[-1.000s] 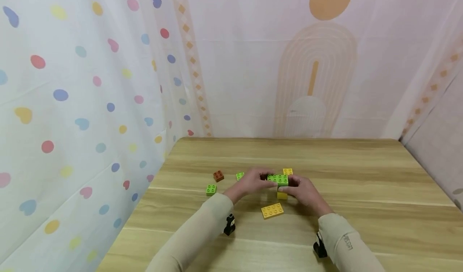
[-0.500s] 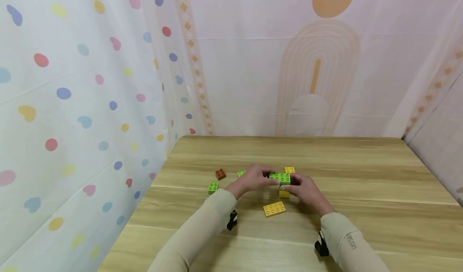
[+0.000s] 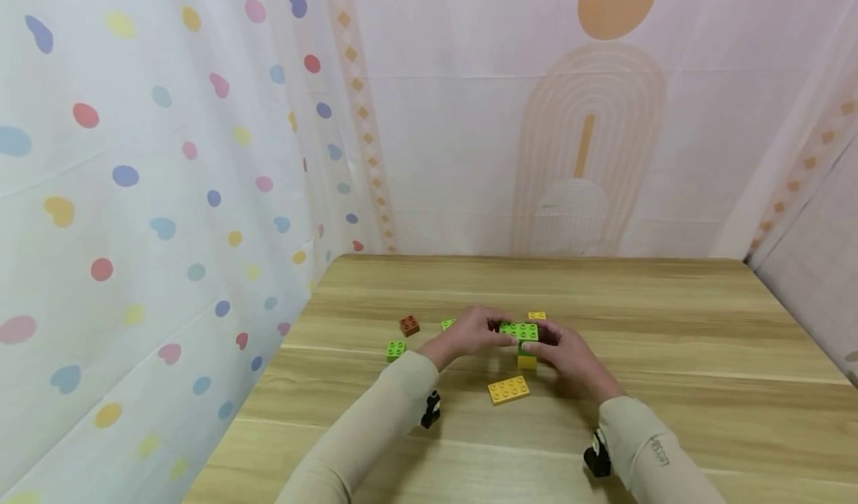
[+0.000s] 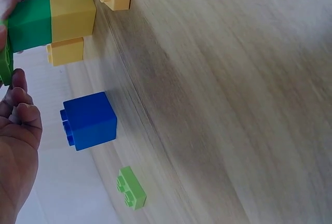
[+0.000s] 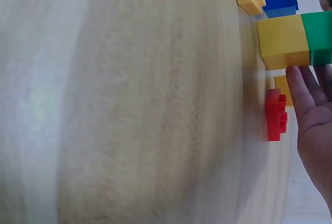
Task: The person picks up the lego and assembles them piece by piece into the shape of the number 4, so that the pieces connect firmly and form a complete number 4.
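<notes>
A small stack of toy building bricks stands between the hands: a yellow brick [image 3: 526,362] at the bottom, a darker green brick [image 4: 31,23] on it, and a long light green brick [image 3: 519,331] on top that overhangs to the left. My left hand [image 3: 472,333] pinches the overhanging end of the light green brick. From the other side, my right hand [image 3: 568,351] holds the stack, thumb on the near face and fingers behind. In the right wrist view its fingers [image 5: 306,92] lie along the yellow and green bricks. The top brick is mostly cut off in both wrist views.
On the wooden table [image 3: 637,295], a flat yellow brick [image 3: 509,390] lies in front of the stack. Another yellow brick [image 3: 537,316] is behind it. To the left are brown [image 3: 410,325] and light green bricks [image 3: 396,351]. Wrist views add blue [image 4: 91,120] and red bricks [image 5: 275,115].
The head view shifts slightly. Both hands stay at the stack, with hardly any visible movement of fingers or bricks.
</notes>
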Available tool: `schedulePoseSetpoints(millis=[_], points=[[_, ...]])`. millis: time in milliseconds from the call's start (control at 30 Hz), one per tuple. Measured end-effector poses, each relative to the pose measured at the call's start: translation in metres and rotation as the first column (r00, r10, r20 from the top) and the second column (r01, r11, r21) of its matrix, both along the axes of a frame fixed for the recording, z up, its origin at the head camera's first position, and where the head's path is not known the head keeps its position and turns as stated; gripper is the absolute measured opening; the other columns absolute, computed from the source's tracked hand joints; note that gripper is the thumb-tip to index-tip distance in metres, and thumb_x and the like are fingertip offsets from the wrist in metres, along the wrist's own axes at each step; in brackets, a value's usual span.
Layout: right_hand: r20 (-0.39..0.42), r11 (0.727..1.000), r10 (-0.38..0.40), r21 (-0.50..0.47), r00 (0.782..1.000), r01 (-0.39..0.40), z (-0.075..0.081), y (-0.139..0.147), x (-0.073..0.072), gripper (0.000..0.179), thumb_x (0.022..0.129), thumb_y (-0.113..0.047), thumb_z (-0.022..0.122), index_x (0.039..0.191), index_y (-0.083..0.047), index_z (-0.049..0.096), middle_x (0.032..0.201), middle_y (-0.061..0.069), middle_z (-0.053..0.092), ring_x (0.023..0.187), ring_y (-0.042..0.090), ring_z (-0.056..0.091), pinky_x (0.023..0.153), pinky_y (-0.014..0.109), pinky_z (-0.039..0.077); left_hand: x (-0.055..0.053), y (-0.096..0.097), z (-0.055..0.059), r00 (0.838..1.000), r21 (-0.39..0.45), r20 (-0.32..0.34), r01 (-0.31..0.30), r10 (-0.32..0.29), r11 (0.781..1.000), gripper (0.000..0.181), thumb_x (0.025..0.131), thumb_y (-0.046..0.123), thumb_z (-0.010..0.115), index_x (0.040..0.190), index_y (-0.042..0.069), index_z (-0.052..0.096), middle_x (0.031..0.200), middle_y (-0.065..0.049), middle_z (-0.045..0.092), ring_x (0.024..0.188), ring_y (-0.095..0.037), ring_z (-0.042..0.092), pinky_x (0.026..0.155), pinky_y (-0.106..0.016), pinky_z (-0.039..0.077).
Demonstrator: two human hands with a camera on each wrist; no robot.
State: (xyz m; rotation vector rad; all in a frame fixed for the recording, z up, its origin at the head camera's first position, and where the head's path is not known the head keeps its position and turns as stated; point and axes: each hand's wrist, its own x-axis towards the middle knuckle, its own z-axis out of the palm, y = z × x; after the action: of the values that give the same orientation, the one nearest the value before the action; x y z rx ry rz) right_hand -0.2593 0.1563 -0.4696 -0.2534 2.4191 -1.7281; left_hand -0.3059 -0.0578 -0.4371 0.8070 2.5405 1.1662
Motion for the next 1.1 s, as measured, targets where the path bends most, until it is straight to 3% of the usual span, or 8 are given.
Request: schedulePoseSetpoints(millis=[333,667,900,1100], points=[[-0.029,0.996,-0.021,0.092,0.999,0.023,0.004,0.002,-0.002,0.047,0.094,-0.028,0.071,0.133,-0.004,0.06,0.111,0.011,0.065,0.09,0.019,0.056,0.072,0.03,0.049,-0.001,0.0,-0.001,1.0,-0.008,-0.009,0.005,-0.005,1.0,0.034,0.088,0.029,0.077,0.118,0.013,0.073,0.092,0.008,0.067,0.079,-0.008,0.059,0.068,-0.024,0.049],[-0.055,0.999,0.014,0.04,0.998,-0.012,0.004,-0.005,0.0,0.045,0.096,-0.023,0.069,0.133,-0.002,0.059,0.117,0.012,0.064,0.097,0.02,0.058,0.08,0.031,0.05,0.003,-0.008,-0.014,0.997,0.024,-0.077,0.009,-0.007,1.0,0.035,0.091,0.034,0.073,0.122,0.016,0.071,0.099,0.009,0.066,0.081,-0.008,0.057,0.069,-0.026,0.048],[-0.055,0.999,-0.009,0.045,0.998,0.011,0.0,-0.006,-0.001,0.045,0.095,-0.024,0.07,0.132,-0.002,0.06,0.117,0.012,0.065,0.098,0.02,0.059,0.081,0.032,0.051,0.012,-0.016,-0.023,0.994,0.128,-0.019,-0.102,0.105,0.986,0.055,0.098,0.044,0.061,0.141,0.009,0.055,0.097,0.003,0.062,0.085,-0.012,0.057,0.072,-0.029,0.049],[-0.054,0.998,-0.019,0.061,0.998,0.023,0.001,-0.004,-0.001,0.046,0.095,-0.027,0.07,0.133,-0.003,0.061,0.12,0.011,0.065,0.102,0.02,0.059,0.085,0.034,0.049,0.022,-0.025,-0.025,0.982,0.171,-0.001,-0.185,0.188,0.968,0.048,0.099,0.042,0.06,0.134,0.009,0.062,0.098,0.003,0.062,0.09,-0.013,0.057,0.075,-0.032,0.048]])
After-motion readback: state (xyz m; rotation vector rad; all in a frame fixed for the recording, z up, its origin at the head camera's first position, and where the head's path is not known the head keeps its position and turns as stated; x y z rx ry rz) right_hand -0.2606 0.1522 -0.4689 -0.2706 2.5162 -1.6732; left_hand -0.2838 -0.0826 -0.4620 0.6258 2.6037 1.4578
